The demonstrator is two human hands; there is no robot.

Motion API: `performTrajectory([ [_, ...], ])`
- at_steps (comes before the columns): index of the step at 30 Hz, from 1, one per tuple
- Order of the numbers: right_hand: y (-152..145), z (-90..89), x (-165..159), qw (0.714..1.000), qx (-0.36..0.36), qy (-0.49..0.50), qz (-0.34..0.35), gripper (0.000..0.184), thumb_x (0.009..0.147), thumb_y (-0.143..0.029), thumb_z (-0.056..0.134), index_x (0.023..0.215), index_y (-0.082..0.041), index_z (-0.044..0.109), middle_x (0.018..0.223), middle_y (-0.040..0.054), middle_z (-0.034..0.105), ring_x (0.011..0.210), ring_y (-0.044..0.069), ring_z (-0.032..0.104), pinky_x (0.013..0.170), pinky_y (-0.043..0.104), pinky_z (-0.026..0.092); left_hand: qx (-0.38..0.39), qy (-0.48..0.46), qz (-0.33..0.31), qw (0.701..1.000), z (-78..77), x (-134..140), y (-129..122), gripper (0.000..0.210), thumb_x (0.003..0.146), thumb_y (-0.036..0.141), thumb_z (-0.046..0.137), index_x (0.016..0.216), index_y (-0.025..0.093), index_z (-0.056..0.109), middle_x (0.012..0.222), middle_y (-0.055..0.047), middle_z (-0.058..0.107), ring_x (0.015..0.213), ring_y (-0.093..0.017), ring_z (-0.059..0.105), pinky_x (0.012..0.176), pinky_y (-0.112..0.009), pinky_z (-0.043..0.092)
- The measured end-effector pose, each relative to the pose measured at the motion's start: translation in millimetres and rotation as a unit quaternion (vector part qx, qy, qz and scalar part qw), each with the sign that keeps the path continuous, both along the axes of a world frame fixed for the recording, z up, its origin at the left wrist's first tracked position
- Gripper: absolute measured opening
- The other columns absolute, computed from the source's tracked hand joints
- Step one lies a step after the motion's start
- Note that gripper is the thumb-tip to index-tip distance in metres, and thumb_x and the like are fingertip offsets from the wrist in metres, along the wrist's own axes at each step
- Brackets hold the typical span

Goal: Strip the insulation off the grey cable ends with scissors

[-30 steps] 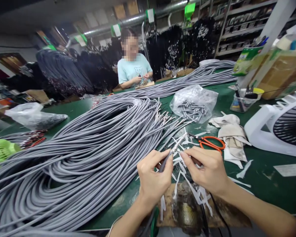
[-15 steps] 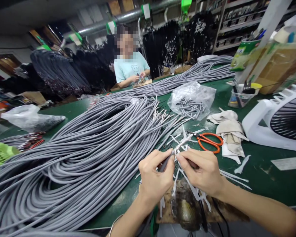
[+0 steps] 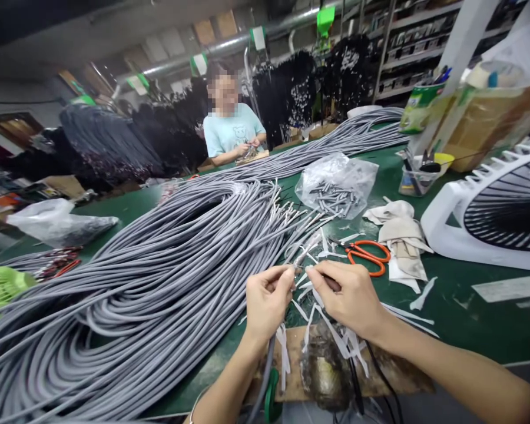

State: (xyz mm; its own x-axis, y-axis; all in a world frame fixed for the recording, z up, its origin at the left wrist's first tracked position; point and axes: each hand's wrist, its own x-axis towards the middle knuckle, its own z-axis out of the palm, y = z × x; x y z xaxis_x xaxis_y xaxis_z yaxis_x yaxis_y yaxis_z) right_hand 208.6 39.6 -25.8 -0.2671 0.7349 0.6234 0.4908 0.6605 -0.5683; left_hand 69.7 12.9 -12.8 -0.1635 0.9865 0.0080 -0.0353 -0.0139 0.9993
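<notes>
My left hand (image 3: 267,300) is closed round the end of a grey cable (image 3: 265,371), which hangs from beneath my fist towards the bench's front edge. Its stripped, pale end (image 3: 307,248) sticks out past my thumb. Thumb and finger of my right hand (image 3: 351,297) pinch together just to the right of that end; what lies between them is too small to make out. White strips (image 3: 309,321) are scattered under both hands. Beyond them lie orange-handled scissors (image 3: 368,254). Below, a dark metal device (image 3: 330,374) stands on a stained wooden board (image 3: 391,377).
A large coil of grey cables (image 3: 159,277) covers the green bench's left side. Behind my hands sits a plastic bag of short grey pieces (image 3: 335,188). Cloths (image 3: 401,235) and a white fan (image 3: 450,218) are at the right. A co-worker (image 3: 234,132) sits opposite, hands occupied.
My left hand has turned and come slightly left, away from my right fingertips, which were against the cable end. More grey cable shows below my left hand. The view has shifted a little.
</notes>
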Motion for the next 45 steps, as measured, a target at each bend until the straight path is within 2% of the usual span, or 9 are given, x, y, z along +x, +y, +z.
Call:
performTrajectory([
  [5,-4.7,3.0,-2.5,1.000,-0.015,0.011,0.005,0.027,0.084,-0.022,0.048,0.058,-0.015,0.051,0.050,-0.0040,0.043,0.045,0.005,0.035,0.049,0.020,0.026,0.018,0.030,0.008,0.999,0.4,1.9,-1.6,0.023,0.071,0.032,0.062,0.072,0.009,0.066,0.048,0.003,0.047,0.036,-0.001,0.033,0.034,-0.013,0.026],
  [10,-4.1,3.1,-1.0,1.000,-0.024,0.020,-0.003,0.030,0.084,-0.022,0.047,0.055,-0.015,0.051,0.046,-0.0047,0.040,0.042,0.005,0.033,0.046,0.020,0.026,0.066,0.146,0.026,0.987,-0.8,7.3,-5.9,0.019,0.068,0.027,0.065,0.073,0.009,0.069,0.057,-0.003,0.060,0.047,-0.008,0.050,0.043,-0.017,0.039],
  [14,-12.4,-2.6,-4.5,0.996,0.094,-0.007,0.002,0.022,0.084,-0.017,0.046,0.064,-0.015,0.057,0.052,-0.0007,0.052,0.048,0.008,0.044,0.050,0.023,0.030,0.089,0.194,0.043,0.976,-7.1,6.2,-3.9,0.019,0.069,0.026,0.062,0.076,0.009,0.069,0.065,-0.006,0.065,0.053,-0.012,0.056,0.048,-0.020,0.044],
  [19,-25.8,-1.1,-8.7,0.954,0.272,-0.002,0.128,0.023,0.084,-0.020,0.044,0.065,-0.016,0.057,0.043,-0.0039,0.043,0.041,0.009,0.037,0.045,0.025,0.026,0.044,0.237,0.064,0.968,-13.2,-1.6,9.0,0.022,0.070,0.028,0.060,0.069,0.008,0.069,0.054,-0.004,0.060,0.047,-0.010,0.051,0.046,-0.020,0.039],
  [23,-9.9,1.0,0.7,0.991,0.124,-0.046,0.000,0.021,0.083,-0.017,0.048,0.064,-0.014,0.058,0.054,0.0010,0.055,0.049,0.009,0.049,0.051,0.023,0.032,0.032,0.118,0.016,0.992,-9.8,-3.8,10.0,0.031,0.076,0.036,0.054,0.076,0.007,0.067,0.045,0.004,0.040,0.039,-0.005,0.032,0.037,-0.018,0.024],
  [28,4.4,-0.6,7.6,0.994,0.084,-0.059,-0.030,0.026,0.085,-0.022,0.047,0.064,-0.014,0.059,0.055,0.0017,0.057,0.050,0.009,0.052,0.053,0.022,0.033,0.040,0.071,-0.017,0.997,-7.5,-3.5,4.1,0.033,0.077,0.038,0.054,0.077,0.008,0.066,0.047,0.006,0.031,0.040,-0.004,0.024,0.037,-0.018,0.018],
  [34,2.4,-0.6,5.5,0.997,0.053,-0.053,-0.016,0.025,0.085,-0.024,0.046,0.067,-0.014,0.060,0.058,0.0021,0.059,0.052,0.009,0.051,0.053,0.021,0.034,0.057,0.124,-0.027,0.990,-7.9,-1.6,-0.7,0.031,0.080,0.036,0.051,0.074,0.009,0.066,0.049,0.004,0.033,0.043,-0.005,0.025,0.038,-0.019,0.021],
  [41,3.5,4.0,5.4,1.000,0.007,-0.024,0.012,0.027,0.084,-0.023,0.046,0.060,-0.015,0.057,0.052,-0.0010,0.051,0.046,0.007,0.042,0.048,0.021,0.029,0.149,0.268,0.005,0.952,-6.9,-1.3,-3.8,0.020,0.076,0.026,0.059,0.090,0.015,0.068,0.070,-0.004,0.059,0.058,-0.011,0.050,0.049,-0.019,0.039],
  [45,2.9,8.9,5.1,0.999,-0.032,-0.001,0.026,0.035,0.084,-0.025,0.047,0.051,-0.015,0.050,0.045,-0.0040,0.040,0.042,0.006,0.034,0.044,0.020,0.026,0.128,0.269,-0.006,0.955,-7.3,-1.1,-3.5,0.019,0.078,0.026,0.056,0.086,0.014,0.069,0.060,-0.002,0.057,0.050,-0.009,0.048,0.046,-0.020,0.038],
])
